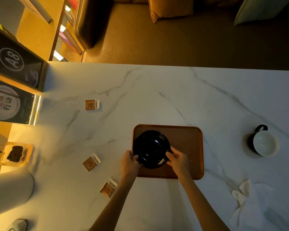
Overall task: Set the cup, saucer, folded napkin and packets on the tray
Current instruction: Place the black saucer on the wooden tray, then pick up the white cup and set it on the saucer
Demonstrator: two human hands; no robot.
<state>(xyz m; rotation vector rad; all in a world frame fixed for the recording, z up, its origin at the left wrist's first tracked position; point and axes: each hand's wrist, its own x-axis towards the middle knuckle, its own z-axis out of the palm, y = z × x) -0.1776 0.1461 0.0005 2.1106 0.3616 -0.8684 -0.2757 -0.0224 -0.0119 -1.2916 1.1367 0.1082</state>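
Saucer [151, 149], black, round, sits face up on the left half of the tray [187, 144], its left rim about over the tray's left edge. Tray is brown, rounded rectangle, long axis running 9 to 3 o'clock, flat on the white marble surface [157, 97].

Left hand [129, 161] at the saucer's 8 o'clock rim, fingers [135, 157] curled together and clamped on the edge. Right hand [178, 158] at the 4 o'clock rim, fingers [171, 155] pinching the edge, thumb on top. Both hands grip the saucer; cannot tell if it rests fully on the tray or is a touch lifted.

Cup [263, 143], dark outside, white inside, upright on the surface at 3 o'clock from the tray, well apart from it, handle pointing to 12 o'clock.

Napkin [244, 194], white, crumpled looking rather than neatly folded, on the surface at 4 to 5 o'clock from the tray, a point sticking toward 12 o'clock.

Three brown packets on the surface left of the tray, all off it: far packet [92, 105] at 10 o'clock, mid packet [91, 162] at 8 o'clock, near packet [108, 188] at 7 o'clock, just beside the left forearm. Mid and near ones lie tilted, white ends toward 1 to 2 o'clock.
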